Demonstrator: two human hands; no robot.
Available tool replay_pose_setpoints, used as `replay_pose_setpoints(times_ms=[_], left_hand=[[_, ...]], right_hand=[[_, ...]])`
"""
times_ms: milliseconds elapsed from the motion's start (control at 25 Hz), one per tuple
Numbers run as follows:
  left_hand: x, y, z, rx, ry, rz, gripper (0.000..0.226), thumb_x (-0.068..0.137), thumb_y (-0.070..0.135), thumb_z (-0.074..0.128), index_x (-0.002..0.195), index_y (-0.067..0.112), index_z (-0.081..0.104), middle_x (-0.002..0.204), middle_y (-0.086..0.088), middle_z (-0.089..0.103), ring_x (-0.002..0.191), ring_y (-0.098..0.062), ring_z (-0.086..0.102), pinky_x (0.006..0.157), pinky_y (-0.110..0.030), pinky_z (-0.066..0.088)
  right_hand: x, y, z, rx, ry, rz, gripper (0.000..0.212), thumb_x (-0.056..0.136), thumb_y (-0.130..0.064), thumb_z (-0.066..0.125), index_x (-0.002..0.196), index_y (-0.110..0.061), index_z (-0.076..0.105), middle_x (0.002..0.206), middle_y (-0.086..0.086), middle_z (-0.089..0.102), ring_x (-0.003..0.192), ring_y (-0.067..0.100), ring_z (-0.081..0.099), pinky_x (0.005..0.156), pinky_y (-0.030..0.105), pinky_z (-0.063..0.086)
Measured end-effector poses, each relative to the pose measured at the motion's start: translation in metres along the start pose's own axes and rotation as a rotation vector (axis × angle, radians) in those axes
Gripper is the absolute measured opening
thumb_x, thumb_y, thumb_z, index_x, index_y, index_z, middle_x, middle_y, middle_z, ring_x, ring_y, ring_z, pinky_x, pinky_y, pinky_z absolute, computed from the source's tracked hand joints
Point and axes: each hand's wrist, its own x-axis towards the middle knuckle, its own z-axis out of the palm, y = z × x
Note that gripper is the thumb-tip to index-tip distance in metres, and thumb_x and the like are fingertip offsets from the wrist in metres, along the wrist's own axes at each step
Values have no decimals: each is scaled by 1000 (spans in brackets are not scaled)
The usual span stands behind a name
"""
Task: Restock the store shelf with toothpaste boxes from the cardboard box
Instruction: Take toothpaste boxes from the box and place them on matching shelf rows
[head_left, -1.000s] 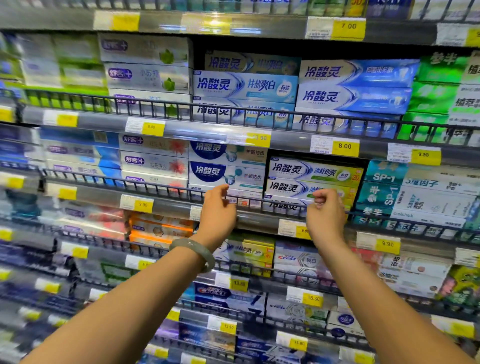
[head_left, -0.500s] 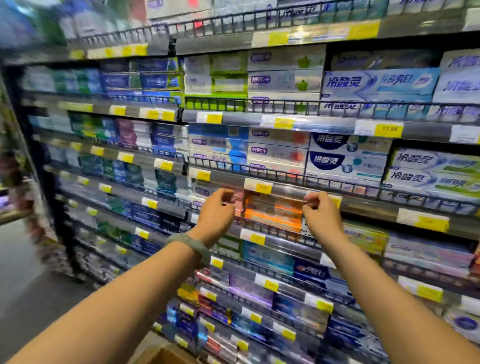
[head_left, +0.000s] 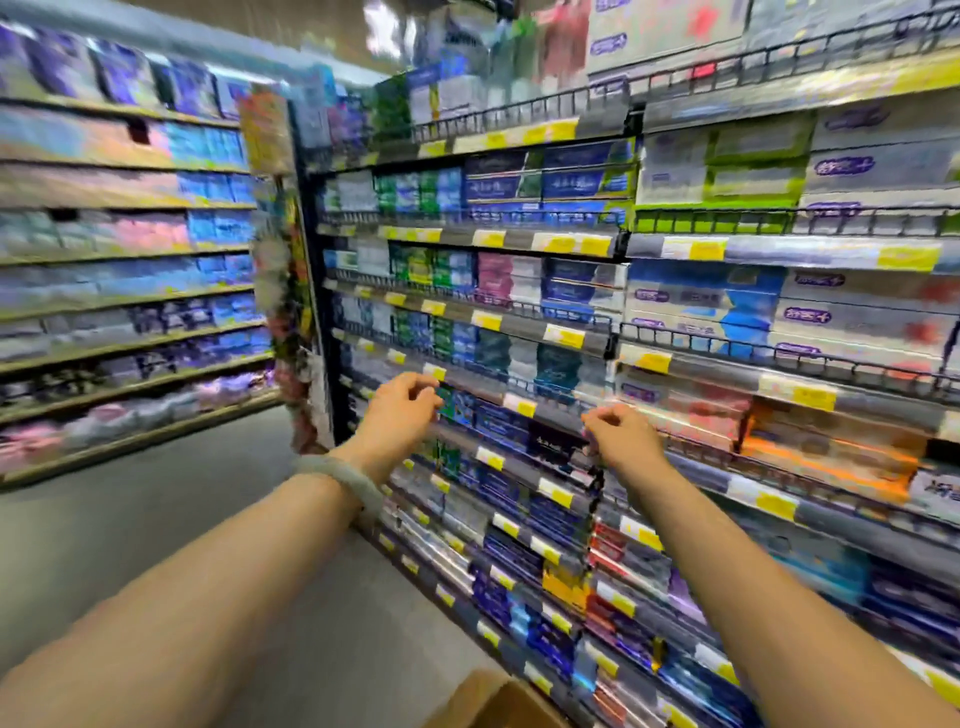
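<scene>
Since half a second ago the view is swinging left, so the aisle floor (head_left: 156, 519) and a second shelf (head_left: 130, 291) across it are coming into sight. Both hands are pulling back from the rail they were touching.

The store shelf (head_left: 571, 244) is running along the right side, and every tier that is showing is standing packed with toothpaste boxes (head_left: 701, 306). The blur is hiding any gaps. The orange boxes (head_left: 831, 452) that the hands were squaring up are now sitting off to the right, in place behind their rail. That placement is looking finished.

The cardboard box (head_left: 493, 699) is peeking in at the bottom edge, near the foot of the shelf. Only a corner is showing, so what is left inside cannot be told.

The left hand (head_left: 402, 410) and right hand (head_left: 621, 436) are hovering just in front of the shelf. Each grip is lying loosely curled and holding nothing. A pale bracelet (head_left: 343, 480) is sitting on the left wrist.

Judging by the turn, the person is probably heading back to the cardboard box for more stock.
</scene>
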Motion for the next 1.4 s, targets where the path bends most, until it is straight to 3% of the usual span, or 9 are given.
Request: replay_pose_setpoints(times_ms=[80, 200, 440, 800, 1000, 1240, 1400], left_hand=[[16, -10, -26, -7, 32, -15, 19, 94, 14, 45, 86, 25, 59, 82, 0, 65, 81, -24, 63, 79, -43, 53], [40, -28, -46, -82, 58, -75, 16, 94, 13, 47, 100, 13, 63, 77, 1, 63, 74, -20, 60, 76, -39, 50], [106, -49, -62, -83, -55, -67, 21, 99, 16, 40, 105, 11, 59, 84, -1, 61, 72, -13, 55, 67, -24, 45], [284, -70, -87, 89, -210, 127, 20, 98, 24, 42, 105, 17, 59, 99, -3, 66, 82, -19, 57, 74, -34, 48], [369, -96, -75, 62, -300, 100, 17, 98, 22, 43, 106, 20, 58, 108, -8, 66, 98, -27, 61, 89, -42, 51], [458, -116, -40, -3, -498, 158, 27, 98, 22, 45, 123, 15, 54, 115, -8, 59, 95, -22, 55, 85, -36, 47], [529, -118, -20, -10, -590, 199, 30, 98, 22, 44, 126, 14, 52, 107, -4, 56, 70, -13, 48, 62, -23, 42]], right_hand=[[9, -15, 24, 106, -53, 47, 22, 95, -12, 49, 73, -10, 53, 63, 6, 53, 52, 18, 47, 54, 27, 38], [32, -22, 54, 150, -100, 93, 14, 95, -11, 49, 82, -7, 53, 69, 10, 54, 52, 19, 45, 49, 25, 37], [95, -21, 115, 147, -58, 127, 19, 96, -12, 48, 79, -10, 55, 72, 8, 57, 61, 21, 48, 63, 36, 45], [238, -43, 216, 248, 56, 148, 18, 95, -11, 49, 78, -12, 56, 73, 10, 57, 59, 20, 46, 55, 31, 41], [289, -44, 241, 195, 114, 175, 11, 94, -11, 50, 87, -8, 57, 74, 9, 58, 57, 18, 46, 49, 27, 39], [342, -37, 253, 140, 303, 196, 17, 93, -7, 49, 77, -9, 54, 73, 11, 57, 57, 20, 45, 52, 30, 38], [382, -33, 273, 120, 447, 236, 20, 93, -6, 47, 75, -10, 53, 76, 13, 57, 58, 20, 45, 52, 31, 36]])
